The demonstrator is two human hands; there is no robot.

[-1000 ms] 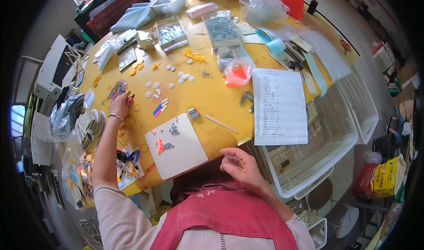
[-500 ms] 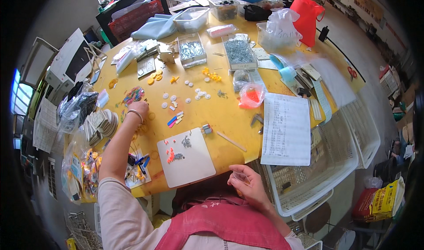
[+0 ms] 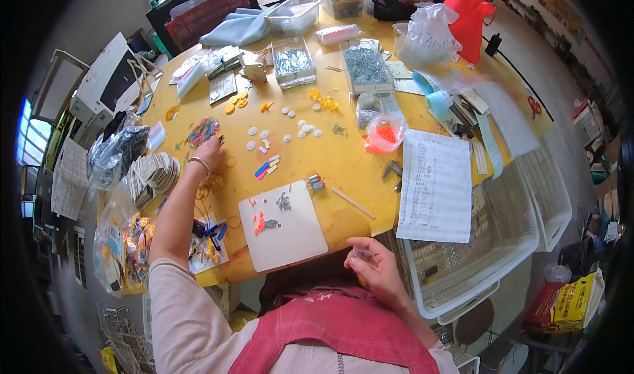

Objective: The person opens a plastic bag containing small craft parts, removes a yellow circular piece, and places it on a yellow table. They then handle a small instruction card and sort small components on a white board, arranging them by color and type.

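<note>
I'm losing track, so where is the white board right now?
In the head view, the white board lies slightly left of centre at the near edge of the yellow table, left of the thin stick and the right hand.

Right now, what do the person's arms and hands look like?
Both arms have pale pinkish sleeves that leave the forearms bare. A thin, shiny bracelet circles the wrist of the left hand; none shows by the right hand. Neither hand wears a glove.

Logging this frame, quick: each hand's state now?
Left hand: beside the colourful pile; open or closed cannot be told.
Right hand: closed on a clear plastic bag.
</note>
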